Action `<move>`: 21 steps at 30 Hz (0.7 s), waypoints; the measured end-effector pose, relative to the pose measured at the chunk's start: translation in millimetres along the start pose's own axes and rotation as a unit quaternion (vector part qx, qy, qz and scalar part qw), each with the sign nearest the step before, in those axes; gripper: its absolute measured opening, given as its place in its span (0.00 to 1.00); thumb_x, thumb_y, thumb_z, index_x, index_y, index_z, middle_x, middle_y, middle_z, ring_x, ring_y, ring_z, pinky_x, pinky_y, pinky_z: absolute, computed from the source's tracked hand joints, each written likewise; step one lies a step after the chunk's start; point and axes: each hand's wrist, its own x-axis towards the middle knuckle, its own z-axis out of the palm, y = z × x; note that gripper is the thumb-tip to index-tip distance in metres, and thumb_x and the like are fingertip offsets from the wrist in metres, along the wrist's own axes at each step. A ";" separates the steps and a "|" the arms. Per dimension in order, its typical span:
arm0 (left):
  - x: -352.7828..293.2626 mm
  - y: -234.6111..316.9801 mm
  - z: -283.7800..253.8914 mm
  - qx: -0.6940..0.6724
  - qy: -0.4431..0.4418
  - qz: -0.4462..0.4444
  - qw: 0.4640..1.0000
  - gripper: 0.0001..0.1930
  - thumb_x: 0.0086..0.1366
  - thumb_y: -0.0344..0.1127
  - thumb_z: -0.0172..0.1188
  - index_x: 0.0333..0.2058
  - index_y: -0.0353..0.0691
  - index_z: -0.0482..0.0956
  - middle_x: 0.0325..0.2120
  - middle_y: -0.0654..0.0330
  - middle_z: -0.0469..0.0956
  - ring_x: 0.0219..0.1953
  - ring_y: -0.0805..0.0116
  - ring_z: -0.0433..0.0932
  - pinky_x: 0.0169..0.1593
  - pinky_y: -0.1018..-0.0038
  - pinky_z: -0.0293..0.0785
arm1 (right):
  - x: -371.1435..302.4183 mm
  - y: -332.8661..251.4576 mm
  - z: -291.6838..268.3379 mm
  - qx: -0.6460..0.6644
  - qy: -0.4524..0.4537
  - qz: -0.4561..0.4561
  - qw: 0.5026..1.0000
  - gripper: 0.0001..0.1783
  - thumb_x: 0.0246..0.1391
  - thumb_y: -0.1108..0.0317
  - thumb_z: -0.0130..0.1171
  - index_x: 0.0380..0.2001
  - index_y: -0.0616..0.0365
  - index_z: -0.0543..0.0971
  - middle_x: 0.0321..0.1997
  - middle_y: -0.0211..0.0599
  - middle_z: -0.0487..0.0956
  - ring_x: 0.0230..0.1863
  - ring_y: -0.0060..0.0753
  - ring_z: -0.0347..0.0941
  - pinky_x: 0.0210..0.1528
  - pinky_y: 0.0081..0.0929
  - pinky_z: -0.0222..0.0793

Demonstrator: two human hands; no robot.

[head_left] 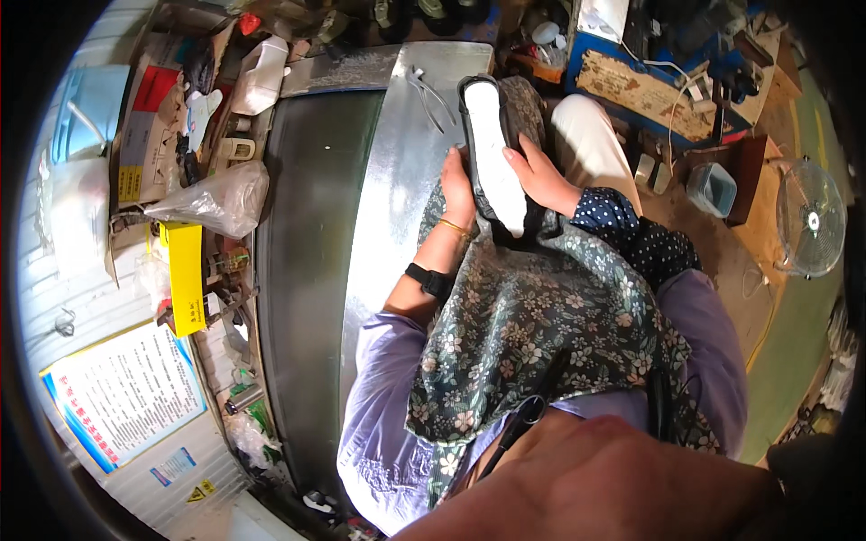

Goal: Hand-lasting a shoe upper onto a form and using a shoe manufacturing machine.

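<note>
On my lap lies a long shoe-shaped piece point(492, 149) with a white, sole-like face turned up and a dark rim around it. It looks like a shoe upside down, its rounded end pointing away from me. My left hand point(458, 187) grips its left side, the fingers partly hidden. From the right, my right hand point(544, 178) holds it, thumb by the white face and the other fingers mostly out of sight underneath. A pair of pliers point(420, 87) with its handles apart rests on the metal bench top point(383, 198), just beyond my left hand.
A dark conveyor belt point(311, 225) runs along the bench's left. Beyond it stands a cluttered shelf with a plastic bag point(221, 198) and a yellow box point(187, 279). Several dark shoes point(437, 13) sit at the far edge. To the right are a clear tub point(711, 189) and a fan point(812, 219).
</note>
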 end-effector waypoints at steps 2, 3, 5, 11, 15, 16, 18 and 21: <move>-0.7 24.6 19.5 -0.361 -0.102 -0.148 0.915 0.30 0.76 0.56 0.34 0.53 0.34 0.72 0.47 0.52 0.79 0.45 0.56 0.80 0.52 0.62 0.76 | 12.7 3.1 -18.4 0.102 -0.083 0.024 0.991 0.42 0.68 0.47 0.46 0.67 0.74 0.52 0.66 0.65 0.64 0.67 0.51 0.63 0.67 0.35 0.58; 2.6 33.5 17.9 -0.363 -0.102 -0.140 0.916 0.30 0.76 0.56 0.34 0.53 0.34 0.72 0.47 0.52 0.79 0.45 0.56 0.80 0.52 0.62 0.76 | 17.2 -8.6 -22.2 0.101 -0.083 0.016 0.991 0.42 0.68 0.47 0.46 0.67 0.74 0.52 0.66 0.65 0.64 0.67 0.51 0.63 0.67 0.35 0.58; 11.9 54.5 19.0 -0.386 -0.118 -0.150 0.902 0.31 0.75 0.56 0.33 0.54 0.33 0.72 0.47 0.51 0.79 0.47 0.55 0.79 0.55 0.62 0.75 | 25.6 -30.9 -30.7 0.250 -0.107 -0.009 0.962 0.42 0.68 0.46 0.47 0.70 0.68 0.51 0.70 0.53 0.62 0.71 0.39 0.57 0.69 0.30 0.54; -22.0 70.2 50.3 -0.287 -0.175 0.009 0.942 0.33 0.73 0.46 0.52 0.68 0.36 0.54 0.58 0.60 0.68 0.57 0.69 0.68 0.61 0.68 0.62 | -10.9 -48.2 -103.3 0.391 -0.060 0.004 0.919 0.47 0.49 0.74 0.65 0.71 0.64 0.54 0.70 0.39 0.63 0.69 0.29 0.58 0.69 0.24 0.53; -31.3 37.1 28.4 0.112 -0.307 0.192 0.925 0.21 0.70 0.32 0.57 0.59 0.35 0.70 0.53 0.57 0.76 0.52 0.66 0.77 0.55 0.71 0.73 | -37.8 -56.7 -196.8 0.298 0.072 -0.024 0.952 0.43 0.47 0.74 0.64 0.68 0.62 0.62 0.66 0.38 0.69 0.65 0.28 0.64 0.66 0.23 0.56; -41.0 34.0 32.1 0.219 -0.274 0.262 0.899 0.16 0.67 0.32 0.59 0.53 0.35 0.76 0.49 0.53 0.79 0.50 0.63 0.78 0.53 0.69 0.75 | -43.3 -61.7 -228.8 0.218 0.131 -0.051 0.966 0.43 0.47 0.72 0.66 0.68 0.63 0.63 0.65 0.38 0.69 0.64 0.29 0.64 0.66 0.24 0.57; -40.2 -1.9 18.5 0.297 -0.261 0.349 0.850 0.16 0.62 0.34 0.61 0.48 0.34 0.78 0.48 0.46 0.79 0.49 0.45 0.78 0.54 0.62 0.74 | -31.2 -61.0 -287.1 0.054 0.230 -0.128 0.963 0.43 0.47 0.66 0.68 0.67 0.59 0.65 0.65 0.41 0.69 0.63 0.33 0.66 0.65 0.26 0.60; -47.5 -3.5 19.4 0.327 -0.263 0.454 0.786 0.11 0.59 0.32 0.61 0.40 0.37 0.82 0.44 0.50 0.81 0.46 0.50 0.79 0.52 0.63 0.74 | -1.2 -41.0 -396.5 -0.358 0.432 -0.105 0.821 0.41 0.46 0.56 0.69 0.66 0.44 0.69 0.66 0.52 0.68 0.64 0.43 0.68 0.63 0.32 0.64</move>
